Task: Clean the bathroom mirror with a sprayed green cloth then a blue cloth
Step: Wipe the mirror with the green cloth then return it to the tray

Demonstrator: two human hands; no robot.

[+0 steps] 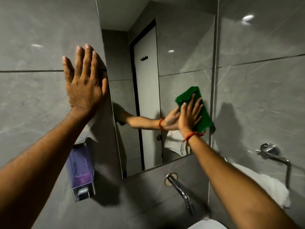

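Observation:
A tall mirror [181, 55] hangs on the grey tiled wall. My right hand [189, 114] presses a folded green cloth [203, 113] flat against the mirror's lower right part, fingers spread over the cloth; a red thread band circles that wrist. The hand's reflection meets it from the left. My left hand [84, 85] lies flat and empty on the wall tile, fingers apart and pointing up, its thumb at the mirror's left edge. No blue cloth or spray bottle is in view.
A purple soap dispenser [80, 171] is fixed to the wall below my left arm. A chrome tap [181, 190] juts out under the mirror above a white basin [208, 224]. At the right, a chrome ring holder [279, 159] carries a white towel [267, 184].

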